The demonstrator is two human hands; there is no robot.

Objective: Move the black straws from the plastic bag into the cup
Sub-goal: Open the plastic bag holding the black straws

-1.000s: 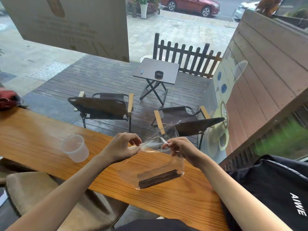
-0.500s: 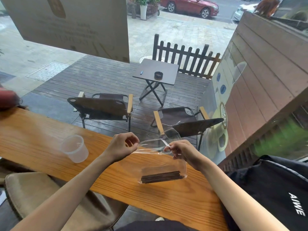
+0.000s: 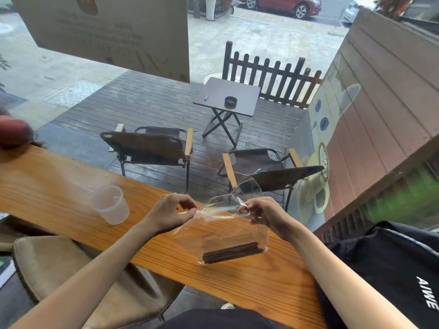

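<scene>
Your left hand (image 3: pixel 169 213) and right hand (image 3: pixel 262 213) each pinch the plastic bag (image 3: pixel 223 231), its mouth now pulled wider than a second ago; black straws (image 3: pixel 234 252) lie below your right hand, untouched, cup (image 3: pixel 109 204) left of your left hand.

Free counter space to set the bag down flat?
Bare wood between the cup and the left hand, and the counter left of the cup. Near edge below the plastic bag is open too. Crowded at the bag, pinched by both hands, right hand.
</scene>
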